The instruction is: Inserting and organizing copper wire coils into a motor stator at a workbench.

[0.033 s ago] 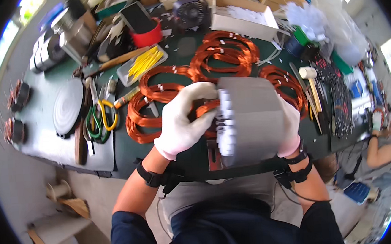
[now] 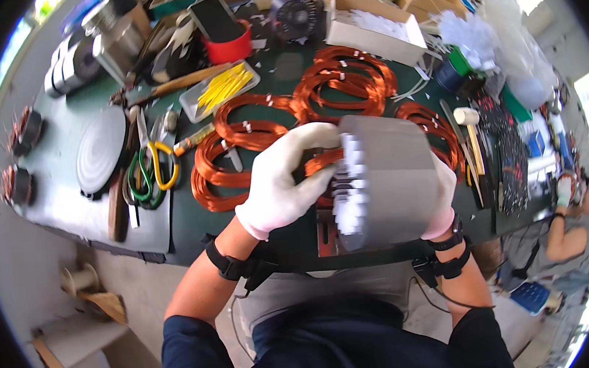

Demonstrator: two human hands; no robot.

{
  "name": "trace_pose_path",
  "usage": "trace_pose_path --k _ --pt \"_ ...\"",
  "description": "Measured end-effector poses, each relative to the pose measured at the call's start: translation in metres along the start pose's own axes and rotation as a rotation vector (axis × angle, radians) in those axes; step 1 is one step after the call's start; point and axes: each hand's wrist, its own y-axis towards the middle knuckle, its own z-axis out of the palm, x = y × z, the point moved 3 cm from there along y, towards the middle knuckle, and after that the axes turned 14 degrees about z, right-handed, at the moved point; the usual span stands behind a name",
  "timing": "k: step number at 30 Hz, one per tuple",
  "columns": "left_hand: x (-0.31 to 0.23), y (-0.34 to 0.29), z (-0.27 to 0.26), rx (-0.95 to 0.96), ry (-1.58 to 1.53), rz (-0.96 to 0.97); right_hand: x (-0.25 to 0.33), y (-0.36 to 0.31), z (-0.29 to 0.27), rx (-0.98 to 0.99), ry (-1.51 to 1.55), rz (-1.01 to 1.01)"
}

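Note:
A grey cylindrical motor stator core (image 2: pixel 399 182) is held up over the front of the bench, its toothed end lined with white slot papers (image 2: pixel 349 214) facing left. My left hand (image 2: pixel 282 179), in a white glove, closes thumb and fingers round a copper wire coil (image 2: pixel 322 161) at that end. How far the coil reaches into the slots is hidden. My right hand (image 2: pixel 442 200), also gloved, grips the core's right side, its fingers mostly out of sight behind it. Several copper coil bundles (image 2: pixel 253 140) lie on the bench beyond my hands.
Left on the bench are scissors (image 2: pixel 162 172), a round grey disc (image 2: pixel 101 149) and a tray of yellow strips (image 2: pixel 223 89). A white-headed mallet (image 2: pixel 468 125) lies right. A white box (image 2: pixel 373 36) and a small fan (image 2: pixel 295 19) stand behind. Another person (image 2: pixel 578 224) sits far right.
The core and both hands appear slightly farther right, while the view itself has also shifted a little. Both grips look the same.

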Motion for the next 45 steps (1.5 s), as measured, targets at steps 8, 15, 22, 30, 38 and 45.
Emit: trace_pose_path --k 8,15,22,30,38,45 --pt "0.002 -0.011 -0.009 -0.026 -0.068 0.063 -0.002 -0.023 0.012 0.199 0.097 0.013" --pt "0.004 -0.01 -0.002 -0.017 -0.055 0.049 -0.014 -0.036 0.004 0.216 0.192 0.147" --pt "0.006 -0.011 -0.004 -0.021 -0.05 0.051 -0.021 -0.044 0.006 0.235 0.323 0.27" --pt "0.003 -0.012 -0.005 0.027 -0.021 0.005 -0.031 -0.055 0.005 0.238 0.478 0.407" --pt "0.005 -0.012 -0.002 0.025 -0.03 -0.024 -0.025 -0.046 0.006 0.208 0.601 0.47" --pt "0.004 -0.014 -0.005 0.052 0.0 -0.039 -0.021 -0.038 0.005 0.173 0.409 0.284"
